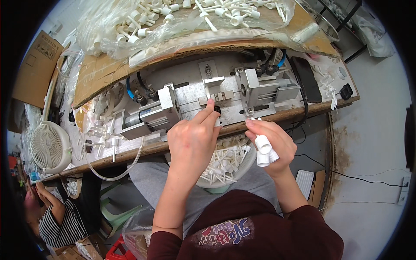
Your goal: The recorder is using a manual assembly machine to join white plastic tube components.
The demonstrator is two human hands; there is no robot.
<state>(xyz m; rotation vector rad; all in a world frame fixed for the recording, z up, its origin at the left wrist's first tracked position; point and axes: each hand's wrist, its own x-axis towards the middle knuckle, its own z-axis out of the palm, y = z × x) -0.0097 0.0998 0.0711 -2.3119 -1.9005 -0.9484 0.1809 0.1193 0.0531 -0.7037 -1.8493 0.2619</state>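
Observation:
My left hand (pixel 193 135) reaches over the front of the metal fixture. Its index fingertip touches the near end of a white plastic stem lying in the small slotted holder (pixel 221 97). A bit of white shows beside the curled fingers, mostly hidden. To the right, my right hand (pixel 276 145) is closed around several white capped stems; their ribbed caps (pixel 262 144) stick out toward me, and thin ends show at the fingertips. Two metal air cylinders flank the holder, the left cylinder (pixel 151 115) and the right cylinder (pixel 266 91).
Below the bench edge, a basin (pixel 245 171) of white capped stems sits at my lap. More stems (pixel 145 19) heap on cardboard above the fixture. A phone (pixel 306 78), black cables and a small fan (pixel 50 146) are on the bench. Another person (pixel 56 216) sits at lower left.

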